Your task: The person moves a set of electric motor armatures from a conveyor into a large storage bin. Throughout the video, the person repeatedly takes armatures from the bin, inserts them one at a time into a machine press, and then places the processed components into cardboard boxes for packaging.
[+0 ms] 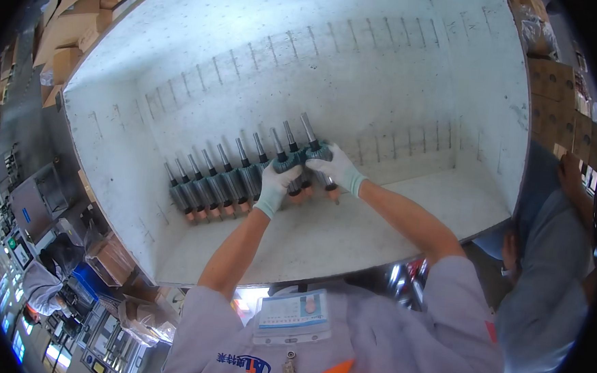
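a person's gloved left hand (276,187) is curled around the green body of one rotor (284,162), while the gloved right hand (341,167) is bent, thumb and fingers closed, about the end rotor (318,151). both stand tilted, shafts up and coppery ends down, at the right end of a slanting row of similar rotors (223,186) inside a large white box (379,215). to the right, outside it, is a co-worker's grey sleeve (547,249).
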Available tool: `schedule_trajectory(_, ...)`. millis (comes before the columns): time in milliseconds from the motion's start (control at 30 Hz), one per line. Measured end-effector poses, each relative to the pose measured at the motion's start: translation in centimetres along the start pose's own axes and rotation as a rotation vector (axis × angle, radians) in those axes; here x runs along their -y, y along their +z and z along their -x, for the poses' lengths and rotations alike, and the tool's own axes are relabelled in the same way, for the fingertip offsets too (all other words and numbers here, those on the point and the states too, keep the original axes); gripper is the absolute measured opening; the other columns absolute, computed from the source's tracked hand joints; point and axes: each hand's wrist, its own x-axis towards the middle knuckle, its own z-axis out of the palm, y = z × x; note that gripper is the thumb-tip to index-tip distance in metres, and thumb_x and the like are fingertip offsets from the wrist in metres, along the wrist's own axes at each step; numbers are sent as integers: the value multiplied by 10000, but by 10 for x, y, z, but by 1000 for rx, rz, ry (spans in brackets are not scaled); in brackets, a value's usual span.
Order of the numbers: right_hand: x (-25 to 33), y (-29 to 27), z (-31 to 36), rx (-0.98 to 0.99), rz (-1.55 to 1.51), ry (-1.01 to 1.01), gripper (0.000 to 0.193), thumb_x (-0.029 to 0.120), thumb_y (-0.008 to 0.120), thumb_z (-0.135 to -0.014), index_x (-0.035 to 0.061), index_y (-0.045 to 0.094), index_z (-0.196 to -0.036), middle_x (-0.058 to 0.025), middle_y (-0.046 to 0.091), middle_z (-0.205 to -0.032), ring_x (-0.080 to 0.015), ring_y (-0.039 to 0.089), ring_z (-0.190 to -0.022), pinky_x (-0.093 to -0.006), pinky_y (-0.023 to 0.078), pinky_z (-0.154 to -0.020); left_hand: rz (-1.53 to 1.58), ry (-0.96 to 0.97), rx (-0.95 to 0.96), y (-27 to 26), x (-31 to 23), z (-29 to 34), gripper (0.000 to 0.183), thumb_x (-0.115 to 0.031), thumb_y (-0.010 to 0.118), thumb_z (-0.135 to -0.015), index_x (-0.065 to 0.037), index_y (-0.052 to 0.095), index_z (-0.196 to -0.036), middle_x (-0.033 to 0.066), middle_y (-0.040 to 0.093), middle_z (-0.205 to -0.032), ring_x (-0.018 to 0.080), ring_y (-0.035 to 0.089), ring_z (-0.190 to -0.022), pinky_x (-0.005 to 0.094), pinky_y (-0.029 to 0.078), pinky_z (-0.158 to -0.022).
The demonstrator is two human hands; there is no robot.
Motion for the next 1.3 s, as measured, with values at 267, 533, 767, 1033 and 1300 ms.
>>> schedule_trajectory(267,7,-18,0,-279,205,119,709,465,830,-734,5,605,-1224,-172,682,-1138,-300,644,-1096,-382,489,-964,-515,-83,-238,-1,-5,-6,455,-218,845,-805,49,627,-1102,92,709,-1010,169,664,-919,320,539,-834)
schedule_trajectory(533,-11,-29,16,-364,531,92,663,381,719,-820,1,515,-1324,-254,644,-1206,-407,607,-1138,-474,476,-969,-1314,-39,-28,-7,-48,12,613,-486,777,-806,59,640,-1052,226,709,-1011,343,688,-1011,402,530,-872)
schedule_trajectory(767,28,-36,30,-258,775,-68,546,264,628,-865,123,517,-1382,-209,597,-1257,-374,579,-1176,-470,476,-982,-1695,184,18,18,-78,19,571,-265,750,-811,-90,555,-1318,128,606,-1218,342,610,-1138,474,458,-1004)
schedule_trajectory(1033,59,-45,24,107,1403,-224,361,240,569,-898,231,664,-1246,-187,516,-1423,-369,516,-1299,-447,443,-1061,-1569,347,255,33,-68,7,556,-175,634,-790,-156,591,-1344,205,615,-1221,415,590,-1138,488,447,-1020)
schedule_trajectory(1300,34,-126,164,-360,571,-822,552,331,619,-864,145,537,-1377,-176,696,-1048,-381,682,-834,-458,564,-744,-802,867,134,128,-121,31,520,-121,638,-971,33,462,-1436,184,547,-1405,284,539,-1286,407,448,-1078)
